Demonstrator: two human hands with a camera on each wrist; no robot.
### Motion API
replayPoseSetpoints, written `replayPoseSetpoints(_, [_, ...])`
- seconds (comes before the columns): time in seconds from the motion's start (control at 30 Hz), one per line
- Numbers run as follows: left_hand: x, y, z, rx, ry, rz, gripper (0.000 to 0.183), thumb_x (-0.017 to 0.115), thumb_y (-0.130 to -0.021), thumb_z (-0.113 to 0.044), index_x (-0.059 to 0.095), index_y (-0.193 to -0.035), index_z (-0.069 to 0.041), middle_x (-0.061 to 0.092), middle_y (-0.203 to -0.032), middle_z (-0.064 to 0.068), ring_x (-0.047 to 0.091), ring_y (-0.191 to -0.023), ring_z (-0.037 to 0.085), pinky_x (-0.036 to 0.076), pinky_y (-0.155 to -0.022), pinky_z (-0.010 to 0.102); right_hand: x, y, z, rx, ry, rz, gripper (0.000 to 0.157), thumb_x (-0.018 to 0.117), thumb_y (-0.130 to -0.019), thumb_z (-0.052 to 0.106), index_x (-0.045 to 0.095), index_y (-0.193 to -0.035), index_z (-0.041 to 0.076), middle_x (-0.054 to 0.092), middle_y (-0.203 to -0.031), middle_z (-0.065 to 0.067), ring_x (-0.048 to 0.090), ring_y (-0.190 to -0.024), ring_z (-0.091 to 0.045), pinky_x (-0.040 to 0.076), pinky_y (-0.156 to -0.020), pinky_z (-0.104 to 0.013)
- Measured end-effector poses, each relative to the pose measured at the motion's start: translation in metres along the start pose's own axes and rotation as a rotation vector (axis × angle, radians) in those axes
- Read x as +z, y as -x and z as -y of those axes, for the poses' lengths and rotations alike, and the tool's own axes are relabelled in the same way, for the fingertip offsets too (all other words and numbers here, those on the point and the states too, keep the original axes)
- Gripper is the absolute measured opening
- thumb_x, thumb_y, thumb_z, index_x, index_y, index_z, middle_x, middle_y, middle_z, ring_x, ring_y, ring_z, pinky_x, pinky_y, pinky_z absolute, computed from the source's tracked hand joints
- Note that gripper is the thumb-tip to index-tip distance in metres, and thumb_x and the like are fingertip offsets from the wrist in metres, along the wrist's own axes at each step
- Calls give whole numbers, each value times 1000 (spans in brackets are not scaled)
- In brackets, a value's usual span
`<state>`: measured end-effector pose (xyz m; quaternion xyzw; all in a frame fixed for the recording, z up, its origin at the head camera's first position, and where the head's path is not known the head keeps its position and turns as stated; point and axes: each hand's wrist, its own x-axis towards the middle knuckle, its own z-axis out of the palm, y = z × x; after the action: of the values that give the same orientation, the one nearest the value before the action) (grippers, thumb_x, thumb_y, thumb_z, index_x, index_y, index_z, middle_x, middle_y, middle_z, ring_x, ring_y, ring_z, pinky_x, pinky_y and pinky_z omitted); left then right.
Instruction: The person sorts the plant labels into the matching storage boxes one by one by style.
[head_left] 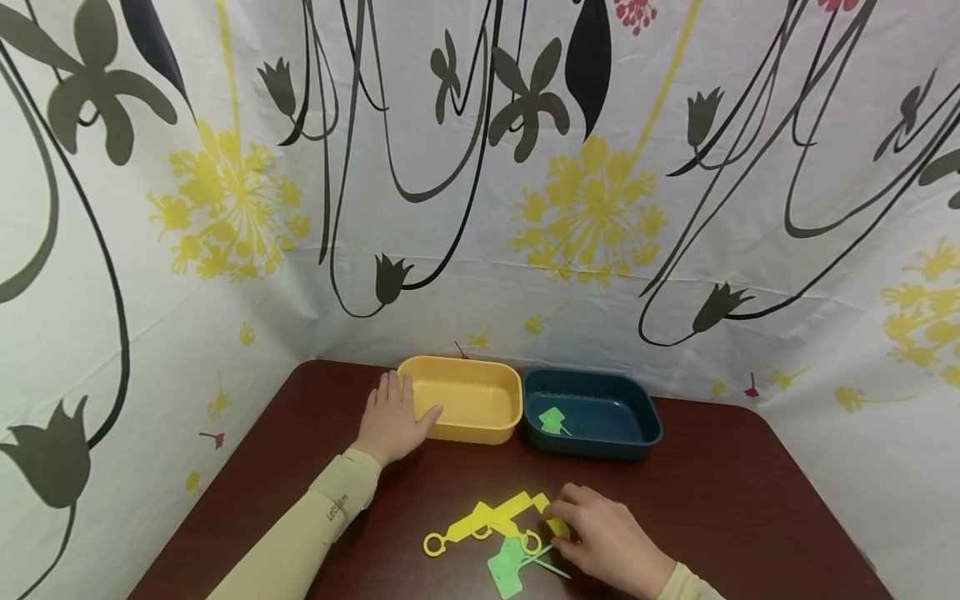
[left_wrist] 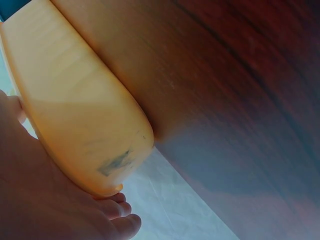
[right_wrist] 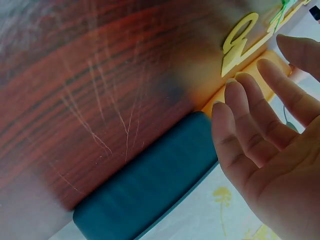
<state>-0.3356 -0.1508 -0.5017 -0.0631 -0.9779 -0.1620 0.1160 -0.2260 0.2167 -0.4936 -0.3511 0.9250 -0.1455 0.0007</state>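
My left hand [head_left: 393, 421] rests on the left end of a yellow plastic bin [head_left: 459, 435], fingers extended over its rim and thumb along the near side. In the left wrist view, fingertips [left_wrist: 127, 225] show past the bin's rim. My right hand [head_left: 611, 533] is over the table at the right end of a small pile, its fingers loosely bent. Its fingertips overlap a flat yellow plastic tag [head_left: 557, 527] in the head view. Other yellow ring-ended tags [head_left: 480, 521] lie to the left, partly over green T-shaped plastic tags [head_left: 510, 567].
A dark teal bin [head_left: 600, 447] stands against the yellow bin's right side, with a green tag [head_left: 552, 419] inside. Both bins are near the back edge of the dark red-brown table [head_left: 360, 533]. A white flower-patterned sheet [head_left: 450, 225] hangs behind and at the sides.
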Motion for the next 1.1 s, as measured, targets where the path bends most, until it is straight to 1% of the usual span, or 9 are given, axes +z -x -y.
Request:
replayPoseSetpoints(0.17, [-1,0,0,4,-1,-3,98,42,-97,-70,26,-155,7,22,-159,33,18,-148,46,19,-116,59,4,0,-1,-4,7,-15,25,82,-84,27,74,-107,30,55,-93,15,48,-79,1,47,-58,-22])
replayPoseSetpoints(0.33, [0,1,0,6,-6,-4,98,41,-97,-70,26,-155,7,22,-159,33,17,-148,47,19,-116,59,6,1,0,3,-9,-15,22,79,-85,25,74,-105,31,55,-93,16,48,-78,1,46,-58,-22])
replayPoseSetpoints(0.47, [1,0,1,8,-7,-3,98,41,-97,-70,26,-155,7,22,-159,33,18,-148,47,20,-116,59,8,2,2,1,-27,-17,14,77,-88,28,74,-101,32,54,-91,16,46,-75,1,44,-56,-21])
replayPoseSetpoints(0.63, [0,0,1,5,-7,6,99,40,-96,-71,24,-156,7,20,-159,33,15,-149,46,18,-117,59,9,2,6,-32,-59,-31,6,75,-91,34,72,-96,36,53,-88,16,46,-73,1,43,-56,-20])
replayPoseSetpoints(0.8, [-1,0,1,6,6,7,99,40,-97,-70,24,-156,7,18,-160,32,15,-149,46,18,-117,59,10,1,6,-42,-73,-10,9,77,-90,33,70,-93,37,53,-88,17,46,-73,2,43,-56,-20])
replayPoseSetpoints(1.1, [1,0,0,9,-10,-2,99,40,-96,-71,25,-156,7,20,-159,33,16,-148,46,19,-117,59,13,1,5,-42,-75,17,15,79,-88,26,71,-90,38,52,-88,18,48,-75,3,44,-58,-20])
